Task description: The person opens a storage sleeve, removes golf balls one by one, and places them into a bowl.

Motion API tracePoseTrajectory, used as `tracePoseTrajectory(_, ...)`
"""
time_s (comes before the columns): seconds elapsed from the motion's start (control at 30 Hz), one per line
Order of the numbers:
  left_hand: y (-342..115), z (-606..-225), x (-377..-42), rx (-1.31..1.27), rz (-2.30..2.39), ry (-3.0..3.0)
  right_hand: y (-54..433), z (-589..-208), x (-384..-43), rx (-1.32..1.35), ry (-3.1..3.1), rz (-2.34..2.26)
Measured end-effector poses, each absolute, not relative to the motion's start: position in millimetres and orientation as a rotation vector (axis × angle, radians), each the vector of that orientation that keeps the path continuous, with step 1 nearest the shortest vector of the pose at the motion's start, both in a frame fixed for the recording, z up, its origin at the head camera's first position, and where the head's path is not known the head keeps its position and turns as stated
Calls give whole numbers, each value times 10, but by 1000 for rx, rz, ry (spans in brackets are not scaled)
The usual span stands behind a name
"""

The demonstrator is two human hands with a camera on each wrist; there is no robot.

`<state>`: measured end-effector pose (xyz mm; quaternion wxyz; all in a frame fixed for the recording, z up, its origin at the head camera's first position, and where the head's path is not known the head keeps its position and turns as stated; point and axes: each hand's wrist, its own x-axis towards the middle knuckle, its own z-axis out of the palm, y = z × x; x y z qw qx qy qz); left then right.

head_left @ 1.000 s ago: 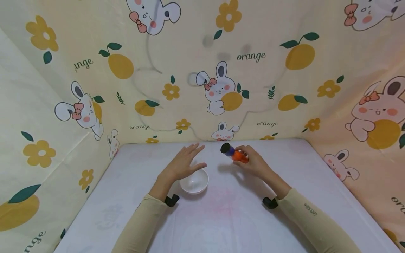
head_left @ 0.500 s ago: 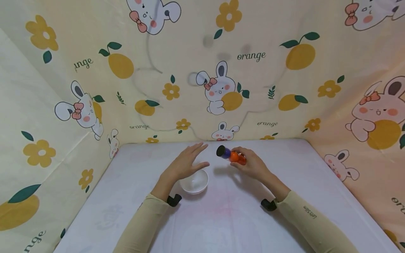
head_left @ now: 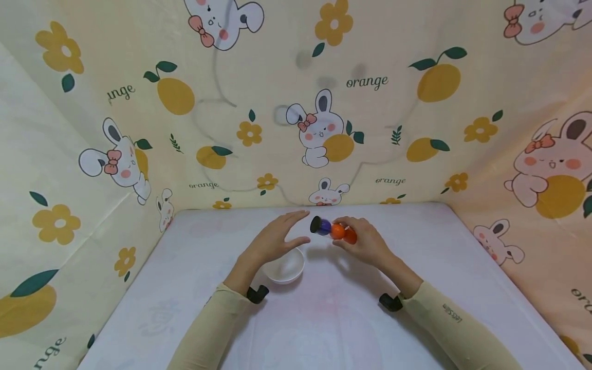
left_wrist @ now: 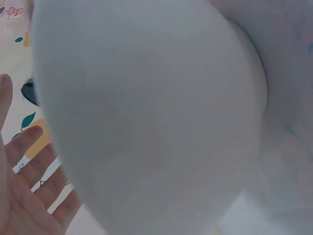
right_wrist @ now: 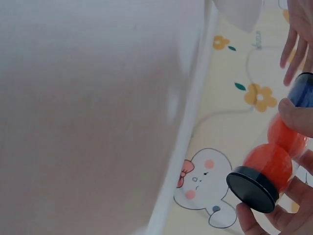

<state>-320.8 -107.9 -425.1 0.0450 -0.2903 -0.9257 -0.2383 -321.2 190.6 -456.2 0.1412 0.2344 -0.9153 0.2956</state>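
My right hand grips a clear tube with black end caps and several balls inside, a blue one towards the left end and orange-red ones behind it. Tilted above the table, the tube points its blue end at my left hand. In the right wrist view the thumb and fingers wrap the tube, and a black cap faces the camera. My left hand is held with thumb and fingers spread, a small gap from the tube's end. Below it stands a white bowl, partly hidden by that hand; its outer wall fills the left wrist view.
A white cloth covers the table. Around it on the back and sides hangs a cream curtain printed with rabbits, oranges and flowers. Black wrist cameras sit at both sleeve cuffs.
My right hand has carried the tube left and turned it flatter. My left hand has shifted slightly right, narrowing the gap between them. The bowl has stayed in place.
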Motion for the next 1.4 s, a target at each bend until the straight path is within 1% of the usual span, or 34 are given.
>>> tracePoseTrajectory(0.23, -1027, -4255, -3182, -872, -761, -2808, 1869, -4536, -3174, 710, -2628, 834)
tracePoseTrajectory(0.63, -1004, -4260, -3174, -986, -760, -2663, 1842, -4472, -3082, 761, -2641, 929)
tracePoseTrajectory(0.9, -998, -4256, -3171, -980, -814, -2648, 1844, -4462, -3033, 783, -2640, 916)
tracePoseTrajectory(1.07, -998, -4253, -3162, -967, -856, -2674, 1852, -4471, -3018, 843, -2637, 957)
tracePoseTrajectory(1.2, -1009, -4246, -3158, -982, -919, -2680, 1860, -4481, -3011, 904, -2639, 1031)
tracePoseTrajectory(1.4, -1021, -4250, -3178, -1078, -1133, -2627, 1876, -4497, -2987, 962, -2651, 1088)
